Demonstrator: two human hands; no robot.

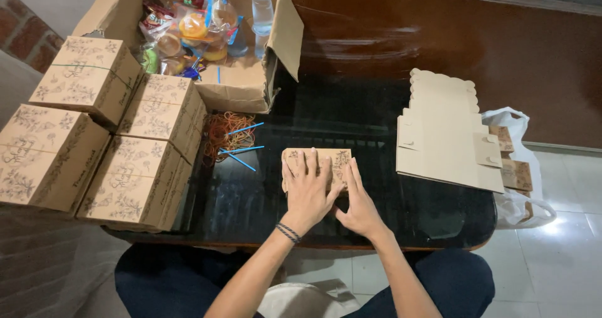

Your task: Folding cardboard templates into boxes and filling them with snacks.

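— Pressing down on the small printed box mid-table, both palms flat: left hand spread on top, right hand at its near edge.

— Risk?

— Too much weight may crease the card or slide it on the glossy black table toward the rubber bands and blue sticks.

you're sitting in a home, likely a living room: a low dark glass-topped coffee table stands on pale glossy floor tiles, with a brick wall at your left. it serves as a makeshift packing spot, with printed kraft gift boxes, flat box blanks and an open carton of snacks.
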